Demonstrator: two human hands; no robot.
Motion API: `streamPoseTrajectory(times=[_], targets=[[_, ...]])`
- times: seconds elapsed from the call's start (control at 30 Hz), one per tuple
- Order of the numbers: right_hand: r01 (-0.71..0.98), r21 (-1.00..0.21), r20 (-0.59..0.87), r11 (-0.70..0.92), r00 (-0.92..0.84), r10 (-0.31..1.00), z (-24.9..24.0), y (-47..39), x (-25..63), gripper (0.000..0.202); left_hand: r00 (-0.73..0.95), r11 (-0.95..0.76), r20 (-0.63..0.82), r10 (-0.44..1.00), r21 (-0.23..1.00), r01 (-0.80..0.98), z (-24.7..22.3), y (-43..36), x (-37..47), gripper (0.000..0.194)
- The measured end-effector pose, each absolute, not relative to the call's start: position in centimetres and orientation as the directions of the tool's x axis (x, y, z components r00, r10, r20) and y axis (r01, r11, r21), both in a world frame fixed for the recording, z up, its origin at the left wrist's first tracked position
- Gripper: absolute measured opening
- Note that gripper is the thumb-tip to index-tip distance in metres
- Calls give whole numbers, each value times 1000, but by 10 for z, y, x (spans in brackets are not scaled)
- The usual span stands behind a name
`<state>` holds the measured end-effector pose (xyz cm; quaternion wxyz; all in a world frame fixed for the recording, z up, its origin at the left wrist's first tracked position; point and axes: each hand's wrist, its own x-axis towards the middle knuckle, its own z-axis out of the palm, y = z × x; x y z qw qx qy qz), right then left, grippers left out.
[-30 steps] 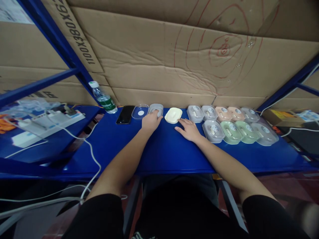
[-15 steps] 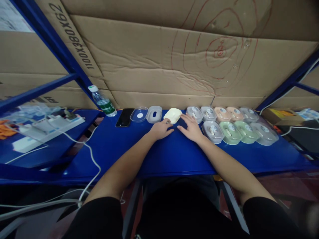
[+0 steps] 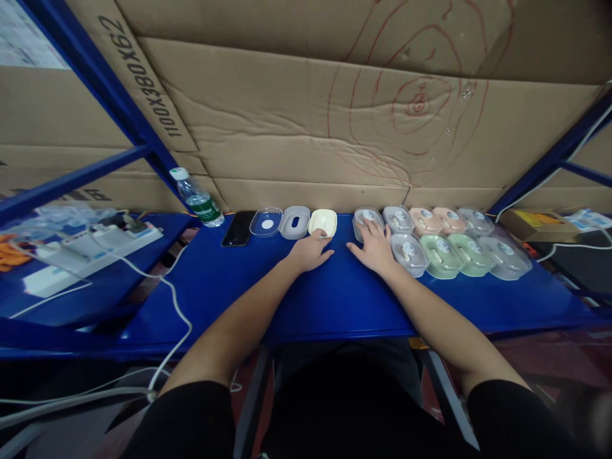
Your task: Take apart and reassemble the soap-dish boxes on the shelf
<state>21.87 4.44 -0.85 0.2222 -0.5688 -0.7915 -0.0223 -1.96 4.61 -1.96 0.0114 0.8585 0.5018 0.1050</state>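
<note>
My left hand (image 3: 308, 252) rests on the blue table with its fingertips at the near edge of a small cream-coloured plastic dish (image 3: 322, 220). Its thumb stands apart from the fingers. My right hand (image 3: 376, 248) has its fingers spread over the top of a grey box with a clear lid and a round label (image 3: 366, 215); I cannot tell whether it presses on it. Left of the cream dish, in one row, lie a grey tray with an oval slot (image 3: 288, 223) and a clear lid with a white round sticker (image 3: 261, 223).
Several similar lidded boxes in grey, peach (image 3: 424, 221) and green (image 3: 442, 256) stand in two rows at the right. A black phone (image 3: 236, 229) and a water bottle (image 3: 204, 205) are at the left. Behind rises a cardboard wall (image 3: 268, 153). A power strip (image 3: 95, 258) lies far left.
The cream dish has shifted left and now sits beside the grey tray. My right hand has moved slightly right, from beside the dish onto the nearest grey box.
</note>
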Motion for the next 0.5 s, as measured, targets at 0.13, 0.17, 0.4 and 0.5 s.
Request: streamPoseTrajectory(times=[0.13,0.17,0.4,0.5], targets=[[913,-221,409,343,-232,883,-14,49,222,70,479,-506,187,858,145,850,-18,46,-20,52],[913,-226,407,339,-228,884,-16,50,223,70,482,-510,186,856,152,847,-18,46,-20,53],[885,-298,496,358,-176,850,-10,49,225,46,498,-529,182,848,218,820,-15,45,-22,57],[906,-275,491,321,-155,858,-9,47,224,58,474,-518,215,854,261,814,-14,44,-21,66]])
